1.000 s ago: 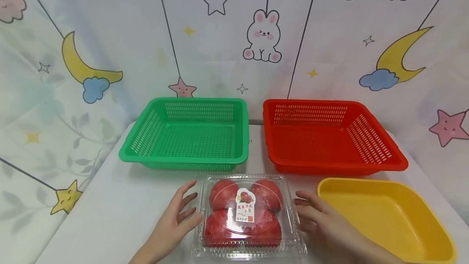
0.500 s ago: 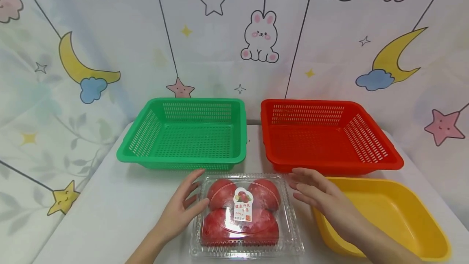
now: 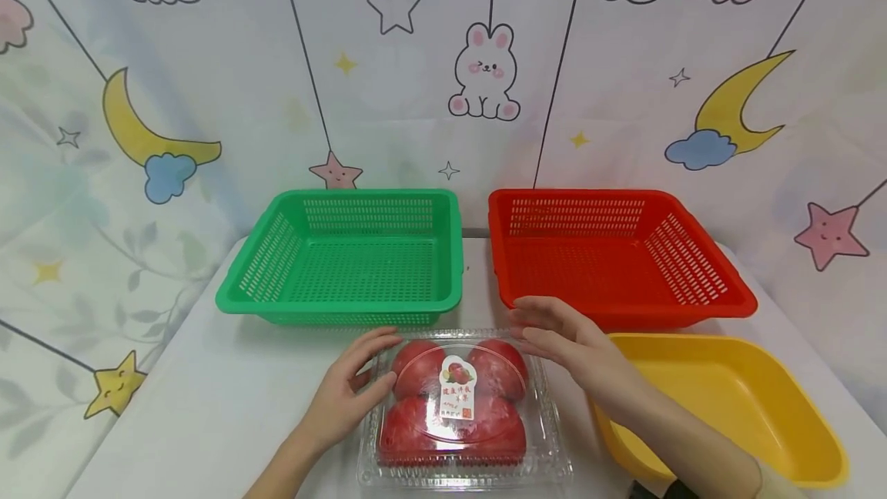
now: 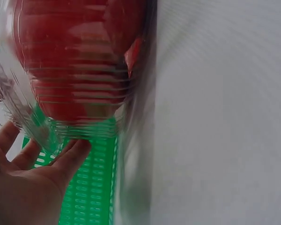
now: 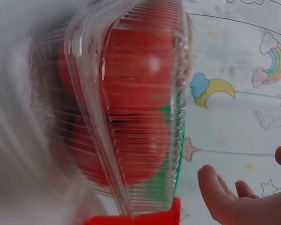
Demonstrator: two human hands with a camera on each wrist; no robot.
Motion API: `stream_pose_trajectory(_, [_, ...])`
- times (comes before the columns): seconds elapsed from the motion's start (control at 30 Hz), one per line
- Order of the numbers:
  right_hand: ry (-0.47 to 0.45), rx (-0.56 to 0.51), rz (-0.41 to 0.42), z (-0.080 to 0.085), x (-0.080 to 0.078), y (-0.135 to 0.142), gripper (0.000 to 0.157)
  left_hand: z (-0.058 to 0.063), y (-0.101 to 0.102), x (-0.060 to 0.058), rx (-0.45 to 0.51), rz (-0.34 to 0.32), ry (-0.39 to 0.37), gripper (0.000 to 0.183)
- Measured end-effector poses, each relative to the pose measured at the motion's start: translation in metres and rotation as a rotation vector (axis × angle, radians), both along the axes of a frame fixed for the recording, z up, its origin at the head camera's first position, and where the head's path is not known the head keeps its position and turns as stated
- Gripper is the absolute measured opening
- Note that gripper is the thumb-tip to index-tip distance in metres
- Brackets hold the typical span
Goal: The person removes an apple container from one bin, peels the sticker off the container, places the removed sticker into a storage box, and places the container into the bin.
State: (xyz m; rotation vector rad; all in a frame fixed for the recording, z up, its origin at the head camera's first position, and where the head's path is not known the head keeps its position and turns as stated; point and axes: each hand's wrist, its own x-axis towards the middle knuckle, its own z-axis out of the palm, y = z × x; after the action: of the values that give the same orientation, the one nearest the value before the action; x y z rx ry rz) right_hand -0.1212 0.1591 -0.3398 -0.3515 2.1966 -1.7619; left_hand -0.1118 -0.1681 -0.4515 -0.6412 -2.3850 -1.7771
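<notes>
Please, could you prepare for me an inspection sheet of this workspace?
Surface: white table.
Job's things: clear plastic box with red fruit inside; label on top; lid appears closed.
Clutter: green basket and red basket behind the box, yellow tub to its right; dark object at the bottom edge, unclear.
Hands: left hand at the box's left side, contact unclear; right hand near its far right corner, fingers apart from it in the right wrist view.
Cables: nothing seen.
Surroundings: cartoon-printed cloth behind the table.
</notes>
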Motion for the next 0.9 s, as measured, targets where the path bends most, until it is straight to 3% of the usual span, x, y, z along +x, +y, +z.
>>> stream_pose_trajectory(0.33, [0.034,0.017,0.04,-0.003,-0.014,-0.022,0.045,-0.006,0.0,-0.006,0.059,-0.017,-0.002,0.041])
stream_pose_trajectory(0.67, [0.005,0.042,0.13,-0.022,-0.025,-0.042,0.042,-0.009,-0.002,-0.002,0.077,-0.017,0.006,0.041])
stream_pose_trajectory(0.9, [0.076,0.135,0.205,-0.026,-0.027,-0.043,0.036,-0.01,0.001,-0.004,0.089,-0.027,0.004,0.041])
